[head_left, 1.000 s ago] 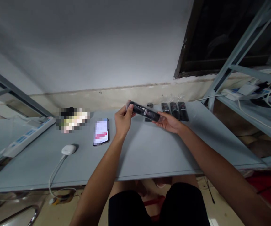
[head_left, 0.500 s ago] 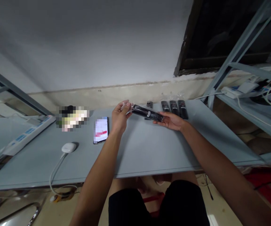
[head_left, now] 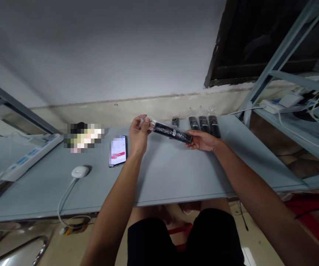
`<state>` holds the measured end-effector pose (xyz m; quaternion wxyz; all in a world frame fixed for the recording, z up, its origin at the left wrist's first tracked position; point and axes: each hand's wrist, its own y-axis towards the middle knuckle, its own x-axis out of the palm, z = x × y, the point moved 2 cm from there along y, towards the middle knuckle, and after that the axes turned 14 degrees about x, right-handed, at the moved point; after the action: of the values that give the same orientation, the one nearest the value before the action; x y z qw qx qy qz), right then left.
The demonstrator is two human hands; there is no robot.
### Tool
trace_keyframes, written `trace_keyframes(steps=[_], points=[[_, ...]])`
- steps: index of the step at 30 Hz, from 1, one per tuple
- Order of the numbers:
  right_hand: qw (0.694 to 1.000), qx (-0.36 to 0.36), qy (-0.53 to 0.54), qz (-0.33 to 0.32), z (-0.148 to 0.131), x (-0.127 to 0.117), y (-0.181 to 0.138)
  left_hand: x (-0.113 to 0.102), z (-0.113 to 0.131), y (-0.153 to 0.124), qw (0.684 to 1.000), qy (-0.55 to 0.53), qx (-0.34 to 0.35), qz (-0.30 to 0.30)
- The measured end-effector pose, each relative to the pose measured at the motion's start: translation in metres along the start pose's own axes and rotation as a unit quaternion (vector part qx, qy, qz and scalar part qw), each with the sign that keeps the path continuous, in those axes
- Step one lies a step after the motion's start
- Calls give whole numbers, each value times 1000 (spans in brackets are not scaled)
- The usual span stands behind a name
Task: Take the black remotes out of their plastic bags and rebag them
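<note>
A black remote control in a clear plastic bag (head_left: 172,133) is held above the grey table (head_left: 176,173). My left hand (head_left: 138,135) pinches the open end of the bag at the remote's left tip. My right hand (head_left: 202,140) grips the remote's right end through the bag. Three more bagged black remotes (head_left: 204,124) lie side by side at the table's far edge, just beyond my right hand. A small dark part (head_left: 175,120) lies near them.
A phone with a lit screen (head_left: 117,151) lies left of my left hand. A white puck with a cable (head_left: 79,171) and a power strip (head_left: 29,157) sit further left. A metal shelf with cables (head_left: 300,107) stands at the right.
My left hand has slid from gripping the remote's left end to pinching the bag's end beyond it. The remote and both hands have shifted slightly up and left.
</note>
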<state>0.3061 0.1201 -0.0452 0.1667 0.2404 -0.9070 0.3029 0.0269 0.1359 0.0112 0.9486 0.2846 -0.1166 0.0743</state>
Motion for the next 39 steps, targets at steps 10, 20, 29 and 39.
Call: trace_keyframes(steps=[10, 20, 29, 39], points=[[999, -29, -44, -7, -2, -8, -5, -11, -3, 6, 996, 80, -24, -19], [996, -48, -67, 19, -3, -21, 0, -22, 8, 2, 866, 435, 243, -48], [989, -48, -141, 16, -7, -9, -9, 27, -12, -31, 753, 395, 216, -480], [945, -169, -204, 189, -21, -28, -17, 7, -19, -26, 708, 467, 176, -499]])
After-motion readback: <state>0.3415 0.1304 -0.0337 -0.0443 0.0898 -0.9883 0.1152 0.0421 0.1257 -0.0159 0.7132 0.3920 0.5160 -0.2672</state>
